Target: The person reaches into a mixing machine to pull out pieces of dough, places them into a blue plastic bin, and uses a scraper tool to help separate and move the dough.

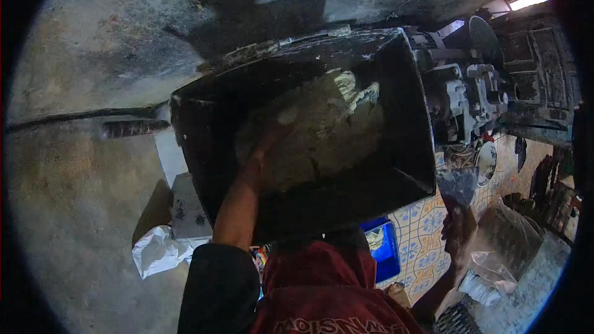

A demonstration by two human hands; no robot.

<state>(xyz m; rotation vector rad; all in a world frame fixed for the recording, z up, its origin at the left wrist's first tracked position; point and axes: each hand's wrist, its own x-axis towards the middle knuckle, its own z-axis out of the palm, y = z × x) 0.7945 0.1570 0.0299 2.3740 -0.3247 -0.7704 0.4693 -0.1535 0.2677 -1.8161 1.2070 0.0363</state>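
My left hand (275, 135) reaches deep into a large dark rectangular bin (405, 173). It is over or touching a broad greyish-brown mass (322, 148) that looks like dough. The bin's inside is dim, so the fingers do not show clearly. A pale, crumpled piece (354, 91) lies on the far right part of the mass. Outside the bin, at its right, my right hand (458, 229) is closed around a flat-bladed scraper (458, 184), its grey blade pointing away from me.
Machinery with metal fittings (461, 99) adjoins the bin's right side. Below the bin, a blue tray (387, 250) sits on patterned floor tiles (414, 241). A white plastic bag (158, 250) lies at lower left. A cloudy plastic sack (504, 235) stands at right. The wall (124, 43) rises behind.
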